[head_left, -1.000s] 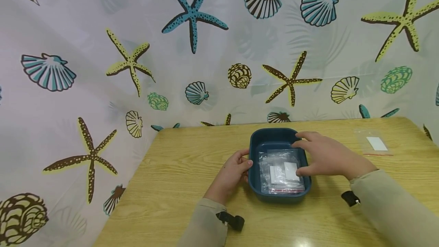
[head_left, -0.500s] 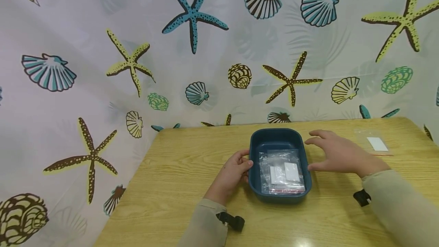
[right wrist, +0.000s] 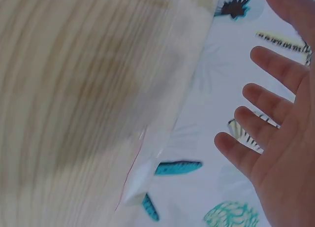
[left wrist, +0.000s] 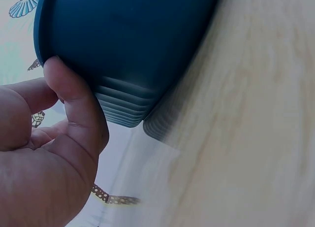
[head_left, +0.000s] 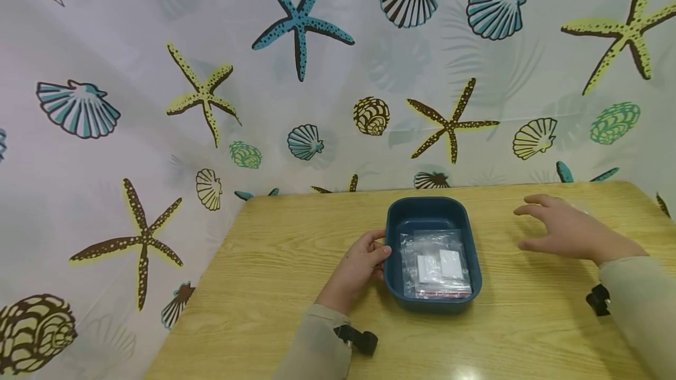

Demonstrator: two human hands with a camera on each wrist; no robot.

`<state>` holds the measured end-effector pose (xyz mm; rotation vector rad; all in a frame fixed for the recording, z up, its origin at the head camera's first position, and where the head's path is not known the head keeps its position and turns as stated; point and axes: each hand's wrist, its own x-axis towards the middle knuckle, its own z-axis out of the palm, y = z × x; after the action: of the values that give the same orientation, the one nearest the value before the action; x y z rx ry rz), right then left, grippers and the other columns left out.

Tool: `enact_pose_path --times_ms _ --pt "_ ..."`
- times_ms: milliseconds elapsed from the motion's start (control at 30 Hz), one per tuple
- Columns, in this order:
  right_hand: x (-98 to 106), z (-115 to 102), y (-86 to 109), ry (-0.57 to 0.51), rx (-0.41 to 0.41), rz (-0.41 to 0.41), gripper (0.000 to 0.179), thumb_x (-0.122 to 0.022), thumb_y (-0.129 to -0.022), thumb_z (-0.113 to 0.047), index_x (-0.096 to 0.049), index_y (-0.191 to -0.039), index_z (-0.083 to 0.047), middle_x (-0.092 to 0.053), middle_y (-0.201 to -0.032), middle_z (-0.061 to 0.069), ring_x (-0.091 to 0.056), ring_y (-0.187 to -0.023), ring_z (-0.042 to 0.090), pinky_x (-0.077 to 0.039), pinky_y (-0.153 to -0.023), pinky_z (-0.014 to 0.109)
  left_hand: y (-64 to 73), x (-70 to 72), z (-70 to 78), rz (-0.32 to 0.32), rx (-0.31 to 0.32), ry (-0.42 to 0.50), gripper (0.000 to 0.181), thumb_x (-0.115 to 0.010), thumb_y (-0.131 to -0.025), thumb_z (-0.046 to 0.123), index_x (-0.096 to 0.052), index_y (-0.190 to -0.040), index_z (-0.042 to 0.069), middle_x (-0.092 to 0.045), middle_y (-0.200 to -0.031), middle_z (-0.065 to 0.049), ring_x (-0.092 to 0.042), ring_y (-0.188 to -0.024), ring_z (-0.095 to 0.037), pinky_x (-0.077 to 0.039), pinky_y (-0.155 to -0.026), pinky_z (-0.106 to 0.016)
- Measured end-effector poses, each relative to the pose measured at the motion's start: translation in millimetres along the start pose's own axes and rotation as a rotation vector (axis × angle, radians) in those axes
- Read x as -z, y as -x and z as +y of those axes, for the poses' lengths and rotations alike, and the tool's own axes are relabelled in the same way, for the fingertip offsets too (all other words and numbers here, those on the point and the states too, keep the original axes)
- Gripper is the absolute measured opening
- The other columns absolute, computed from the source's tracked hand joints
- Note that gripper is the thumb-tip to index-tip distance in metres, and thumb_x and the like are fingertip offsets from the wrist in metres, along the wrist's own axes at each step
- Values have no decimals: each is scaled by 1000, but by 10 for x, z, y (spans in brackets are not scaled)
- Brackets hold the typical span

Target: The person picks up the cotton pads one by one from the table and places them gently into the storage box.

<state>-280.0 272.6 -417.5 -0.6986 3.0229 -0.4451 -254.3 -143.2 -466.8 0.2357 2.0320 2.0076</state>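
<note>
A dark blue plastic bin (head_left: 432, 308) stands on the table with clear zip bags (head_left: 437, 263) lying in its near half, white pieces inside them. My left hand (head_left: 359, 265) holds the bin's left side, thumb at the rim. In the left wrist view the thumb (left wrist: 74, 101) presses against the dark wall (left wrist: 128, 45). To the right of the bin my right hand (head_left: 570, 230) hangs over the table with fingers spread and nothing in them. Another clear bag (right wrist: 139, 180), with a red line and a white piece, lies beyond it, mostly hidden by that hand in the head view.
The wood-grain table (head_left: 296, 251) reaches back to a white curtain (head_left: 327, 98) printed with starfish and shells. Black straps (head_left: 359, 340) sit at both sleeve cuffs.
My right hand has moved from over the bin's right rim away to the right, towards the separate bag, and now covers most of it. The left hand and the bin have stayed put.
</note>
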Motion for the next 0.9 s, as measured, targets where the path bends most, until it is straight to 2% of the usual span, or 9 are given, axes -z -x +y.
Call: enact_pose_path --times_ms 233,467,700,900 --pt "42 483 95 -6 -84 -27 74 -75 -89 -48 -55 -140 1 -33 -145 39 -35 -126 63 -34 -95 75 -6 16 -13 0 0 -6 47 -55 -106 13 -44 -151 6 -60 -110 -19 -59 -73 -18 -51 -61 -28" --pt "10 795 183 12 -192 -34 84 -73 -89 -51 -48 -141 10 -28 -140 47 -32 -123 66 -33 -94 77 3 22 -39 12 15 -7 45 -54 -106 13 -44 -150 8 -60 -109 -19 -59 -74 -19 -51 -62 -29" --pt "11 1083 196 32 -259 -37 80 -75 -89 -41 -45 -137 16 -30 -133 51 -32 -120 66 -34 -92 76 -7 24 -17 -1 5 -2 46 -53 -107 13 -44 -151 8 -58 -113 -23 -58 -74 -19 -50 -62 -29" --pt "-44 1290 164 55 -376 -75 79 -78 -83 -32 -43 -137 14 -32 -126 51 -35 -115 66 -36 -94 75 -12 27 -20 15 3 -15 46 -55 -106 14 -45 -150 8 -60 -111 -20 -58 -73 -18 -50 -61 -28"
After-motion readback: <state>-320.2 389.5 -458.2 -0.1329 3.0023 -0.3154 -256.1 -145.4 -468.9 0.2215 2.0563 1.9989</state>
